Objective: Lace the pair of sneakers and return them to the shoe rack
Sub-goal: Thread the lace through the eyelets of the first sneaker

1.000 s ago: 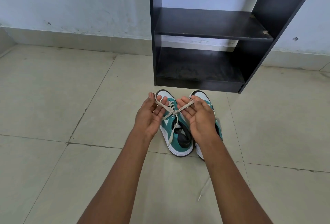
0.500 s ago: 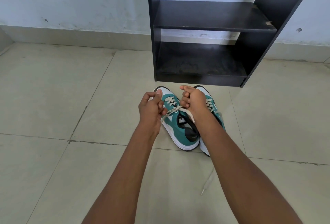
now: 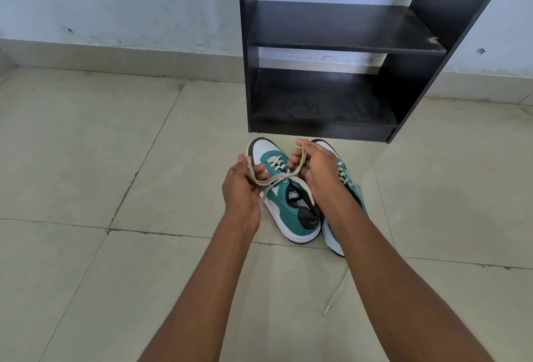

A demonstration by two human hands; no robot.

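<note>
Sneakers, a teal-and-white pair, sit on the tiled floor directly under both hands, side by side and touching, toes pointing away toward the shoe rack (image 3: 340, 44). The left hand (image 3: 242, 188) hangs over the outer side of the left sneaker (image 3: 284, 197), fingers curled round one end of its cream lace (image 3: 274, 178). The right hand (image 3: 320, 171) is over the gap between the two shoes, fingers pinched on the other end of the same lace. The two ends cross just above the tongue, between the hands, so the hands are apart but joined by the lace. This looks like the tying step on the left shoe, with its eyelets already threaded.

What matters next is that crossing: it lies midway between the hands, along the shoe's long axis, which runs from the heel near the wrists out to the toe. Neither hand is clearly nearer; the knot will likely need both drawing outward.

Under the right forearm, the right sneaker (image 3: 350, 188) shows lacing across its upper rows, but a loose lace end (image 3: 336, 292) trails back over the floor (image 3: 86, 160) beside that arm, so I judge it untied.

Beyond the toes, the dark rack stands against the pale wall (image 3: 115, 1), with both visible shelves bare. Nothing lies between shoes and rack; the trailing lace could snag when the pair is lifted.
</note>
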